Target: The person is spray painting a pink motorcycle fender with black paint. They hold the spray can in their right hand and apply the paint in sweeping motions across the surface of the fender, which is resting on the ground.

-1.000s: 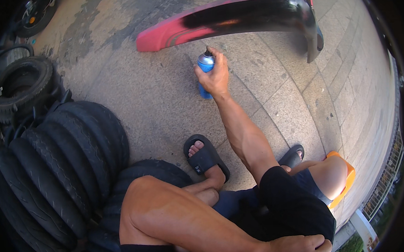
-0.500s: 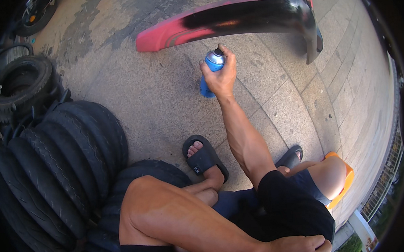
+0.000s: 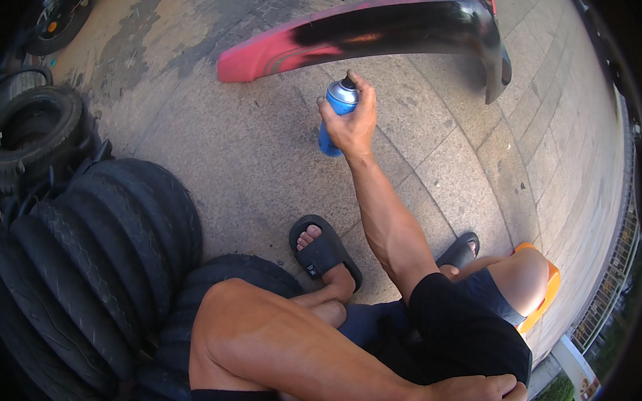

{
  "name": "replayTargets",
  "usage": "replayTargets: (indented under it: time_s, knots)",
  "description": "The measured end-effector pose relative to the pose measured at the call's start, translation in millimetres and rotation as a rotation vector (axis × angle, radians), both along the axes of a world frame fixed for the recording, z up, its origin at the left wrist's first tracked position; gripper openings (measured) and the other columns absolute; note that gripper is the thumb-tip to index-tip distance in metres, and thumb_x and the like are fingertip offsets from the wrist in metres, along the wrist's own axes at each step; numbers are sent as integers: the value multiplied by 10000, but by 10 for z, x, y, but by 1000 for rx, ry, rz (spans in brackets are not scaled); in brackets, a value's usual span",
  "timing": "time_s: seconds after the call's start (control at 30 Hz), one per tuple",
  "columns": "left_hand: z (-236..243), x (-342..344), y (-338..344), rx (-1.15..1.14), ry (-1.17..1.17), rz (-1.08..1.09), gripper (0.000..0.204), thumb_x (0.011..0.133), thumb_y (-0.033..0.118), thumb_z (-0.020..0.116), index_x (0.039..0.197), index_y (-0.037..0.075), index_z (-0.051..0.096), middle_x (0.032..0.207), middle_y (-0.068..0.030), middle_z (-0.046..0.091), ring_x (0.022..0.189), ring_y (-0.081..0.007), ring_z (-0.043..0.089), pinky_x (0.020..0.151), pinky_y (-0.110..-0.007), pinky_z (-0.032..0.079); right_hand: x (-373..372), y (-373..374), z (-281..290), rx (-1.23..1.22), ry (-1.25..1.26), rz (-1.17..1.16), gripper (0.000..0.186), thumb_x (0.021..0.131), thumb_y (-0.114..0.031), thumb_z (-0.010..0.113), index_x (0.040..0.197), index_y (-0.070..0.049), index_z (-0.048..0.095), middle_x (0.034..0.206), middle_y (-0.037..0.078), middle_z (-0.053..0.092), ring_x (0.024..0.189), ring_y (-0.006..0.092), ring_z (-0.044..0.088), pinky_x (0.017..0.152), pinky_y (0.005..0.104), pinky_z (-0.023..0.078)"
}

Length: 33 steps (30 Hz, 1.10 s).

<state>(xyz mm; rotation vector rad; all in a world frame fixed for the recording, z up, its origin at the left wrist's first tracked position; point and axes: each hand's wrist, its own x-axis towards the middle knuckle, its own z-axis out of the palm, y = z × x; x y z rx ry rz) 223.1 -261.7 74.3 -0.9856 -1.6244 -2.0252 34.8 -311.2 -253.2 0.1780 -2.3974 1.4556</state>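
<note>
My right hand (image 3: 353, 122) is wrapped round a blue spray can (image 3: 329, 138) with a silver top. Its index finger rests on the black nozzle (image 3: 347, 81), and the thumb lies along the can's left side. Beyond the can is a long curved vehicle panel (image 3: 392, 33), pink at its left end and glossy black over the middle and right; the can is apart from it. My left forearm crosses low in front of me. At the lower edge, my left hand (image 3: 480, 394) lies against my black sleeve with curled fingers; what they hold, if anything, is hidden.
Several black tyres (image 3: 105, 241) stand in a row at my left, with another tyre (image 3: 34, 128) behind them. Part of a wheel (image 3: 58, 29) shows at the far left. My sandalled feet are on the stone paving (image 3: 261, 167). An orange seat (image 3: 544, 298) is under me at right.
Almost nothing differs; the view has shifted very slightly. My right hand keeps the spray can in the same place before the panel.
</note>
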Motion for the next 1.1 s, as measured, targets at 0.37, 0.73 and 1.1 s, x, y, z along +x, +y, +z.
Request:
replayTargets:
  time_s: [0.37, 0.73, 1.1]
  knots:
    - [-7, -49, -79, -30, 5, -63, 253, 916, 302, 558, 750, 112, 574, 809, -54, 592, 771, -228, 578, 605, -360, 425, -20, 111, 56, 18, -11, -14, 715, 723, -153, 870, 1348, -32, 546, 1242, 177, 622, 1162, 337, 632, 1022, 434, 502]
    - [16, -8, 20, -7, 0, -9, 261, 920, 306, 557, 749, 109, 570, 807, -50, 593, 771, -224, 584, 601, -357, 433, -73, 199, 74, -27, -1, -46, 694, 712, -134, 849, 1336, -36, 561, 1239, 192, 620, 1167, 366, 627, 1019, 436, 506]
    - [-16, 9, 37, -21, 4, -24, 238, 915, 301, 562, 767, 116, 583, 819, -51, 600, 788, -228, 587, 613, -357, 435, 35, 14, 17, -11, -125, 45, 697, 745, -154, 830, 1376, -107, 538, 1324, 187, 579, 1252, 371, 596, 1080, 438, 487]
